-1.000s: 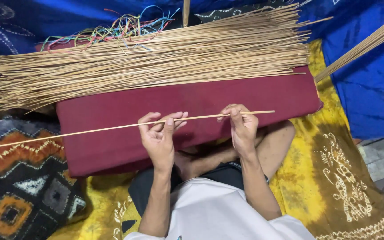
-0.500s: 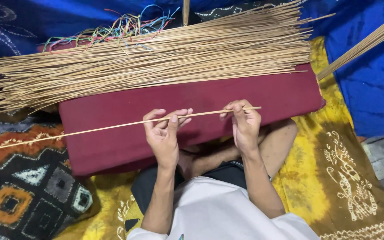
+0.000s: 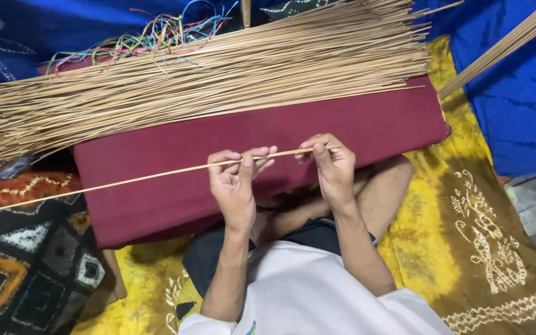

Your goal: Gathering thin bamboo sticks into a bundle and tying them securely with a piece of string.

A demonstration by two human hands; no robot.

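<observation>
A long thin bamboo stick [image 3: 125, 181] runs nearly level across my lap, over a dark red cushion [image 3: 367, 121]. My left hand [image 3: 236, 186] pinches it between thumb and fingers near its right part. My right hand [image 3: 332, 166] grips the stick's right end, which barely shows past the fingers. The stick's left end reaches the frame's left edge. Behind the hands, a thick heap of similar bamboo sticks [image 3: 218, 80] lies along the cushion's far side.
Coloured threads [image 3: 150, 40] tangle behind the heap. A second bundle of sticks [image 3: 510, 43] slants in at the upper right. Blue cloth [image 3: 522, 118] lies behind and to the right, yellow patterned cloth [image 3: 466, 248] under me, a patterned rug [image 3: 26, 260] at lower left.
The stick has slid leftwards through my hands: its right end stuck out well past my right hand before, and now it ends at the fingers. Both hands stay in place.
</observation>
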